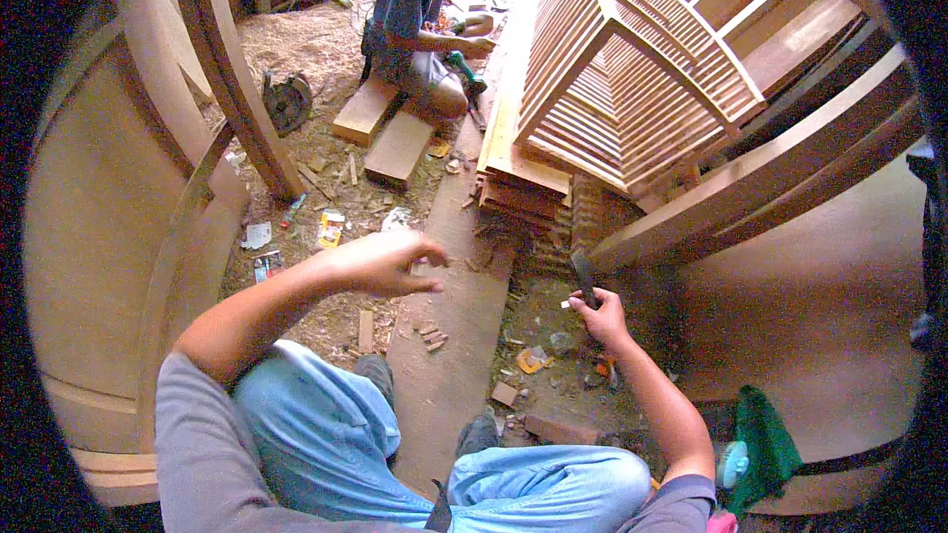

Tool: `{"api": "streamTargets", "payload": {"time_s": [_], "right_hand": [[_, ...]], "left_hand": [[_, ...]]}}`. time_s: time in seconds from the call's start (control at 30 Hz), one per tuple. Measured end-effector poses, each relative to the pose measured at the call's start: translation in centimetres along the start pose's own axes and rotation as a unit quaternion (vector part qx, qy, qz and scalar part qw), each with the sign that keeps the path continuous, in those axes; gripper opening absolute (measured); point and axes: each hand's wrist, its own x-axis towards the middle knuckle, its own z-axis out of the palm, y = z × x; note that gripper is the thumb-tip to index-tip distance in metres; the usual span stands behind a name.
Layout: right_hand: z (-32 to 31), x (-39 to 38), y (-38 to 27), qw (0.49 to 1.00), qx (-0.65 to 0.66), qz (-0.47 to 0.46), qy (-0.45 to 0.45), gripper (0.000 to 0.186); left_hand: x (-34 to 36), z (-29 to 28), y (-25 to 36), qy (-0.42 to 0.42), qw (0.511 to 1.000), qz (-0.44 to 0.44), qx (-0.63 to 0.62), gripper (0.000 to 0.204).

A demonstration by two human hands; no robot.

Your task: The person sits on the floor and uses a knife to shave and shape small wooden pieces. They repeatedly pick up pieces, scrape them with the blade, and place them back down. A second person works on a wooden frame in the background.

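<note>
My left hand hangs over a long wooden plank between my knees. Its fingers are bent and apart, and I see nothing in them. In my right hand is a dark, flat, narrow blade-like tool, pointing up and away from me. A small white piece shows by the fingertips of that hand; I cannot tell what it is. Several short wood offcuts lie on the plank under my left hand.
Another person sits ahead by wooden blocks, a green power tool close by. A slatted wooden frame rests on stacked boards. Curved panels stand left and right. Wood shavings and litter cover the ground.
</note>
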Motion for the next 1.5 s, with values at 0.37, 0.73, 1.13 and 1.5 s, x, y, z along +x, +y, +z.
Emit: {"api": "streamTargets", "payload": {"time_s": [0.37, 0.73, 1.13, 1.5], "right_hand": [[-7.9, -10.4, -14.9, 0.963, 0.259, 0.073, 0.015, 0.055], [-10.3, -10.0, -13.9, 0.943, 0.290, 0.013, 0.161, 0.014], [-11.1, -12.4, -14.2, 0.931, 0.331, -0.076, 0.136, 0.015], [-11.0, -12.6, -15.4, 0.951, 0.276, -0.079, 0.116, 0.009]], "left_hand": [[8.5, 6.0, 9.2, -0.004, 0.968, 0.105, -0.228, 0.051], [11.8, 8.1, 14.3, 0.007, 0.971, 0.044, -0.235, 0.047], [12.8, 8.0, 15.9, -0.005, 0.958, 0.112, -0.263, 0.036], [10.8, 7.2, 15.6, -0.096, 0.946, 0.030, -0.308, 0.037]]}}
